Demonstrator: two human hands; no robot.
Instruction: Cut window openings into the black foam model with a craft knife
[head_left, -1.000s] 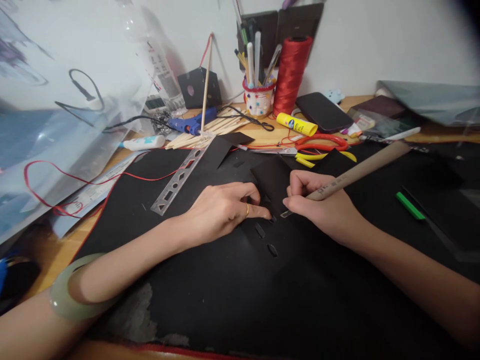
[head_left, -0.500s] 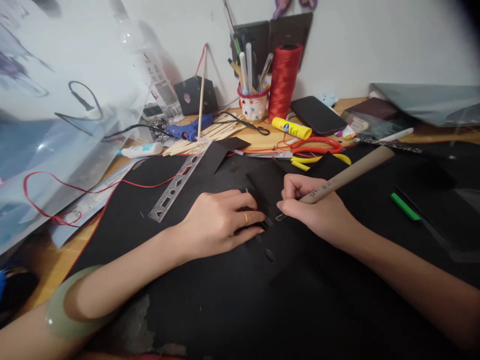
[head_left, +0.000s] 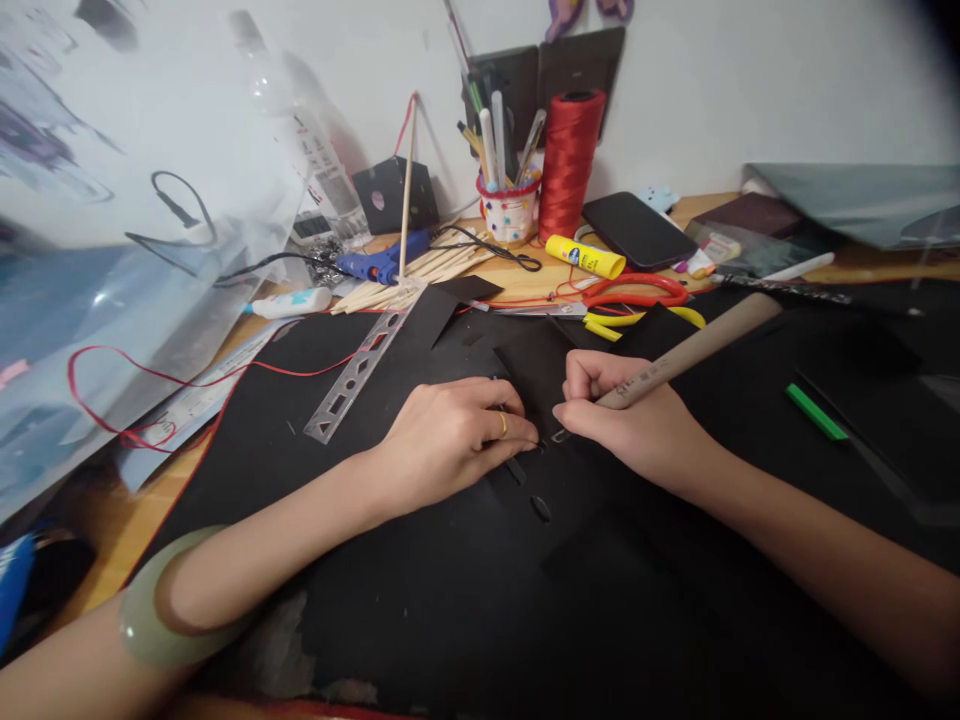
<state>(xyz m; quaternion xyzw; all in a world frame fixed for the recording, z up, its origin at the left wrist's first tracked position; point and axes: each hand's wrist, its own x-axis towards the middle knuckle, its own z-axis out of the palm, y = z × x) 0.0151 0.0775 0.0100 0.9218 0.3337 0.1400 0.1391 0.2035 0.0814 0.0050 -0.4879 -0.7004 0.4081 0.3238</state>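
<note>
My right hand [head_left: 626, 400] is closed around a beige marker pen [head_left: 686, 355] with dark print on its barrel. The pen slants down to the left, and its tip end is low over the black mat [head_left: 420, 600]. Just under my right fingers lies a small pale-edged piece [head_left: 559, 436]. My left hand [head_left: 469, 430], with a ring and a green bangle, rests on the mat, its fingertips drawn together over something small and dark. A narrow dark strip [head_left: 516, 471] and a small dark oval piece [head_left: 540, 508] lie beside it. Black paper [head_left: 536, 360] is between and beyond my hands.
A clear stencil ruler [head_left: 352, 380] lies left of my left hand. Behind are red-handled scissors [head_left: 637, 288], a yellow glue stick [head_left: 585, 257], a blue glue gun [head_left: 375, 265], a pen cup [head_left: 508, 212] and a red thread spool [head_left: 571, 165]. A green stick-like piece [head_left: 816, 412] lies right.
My left fingers have drawn closer together, and the hand has shifted slightly right, uncovering more of the dark strip. My right hand and the pen have barely moved. The view has shifted slightly.
</note>
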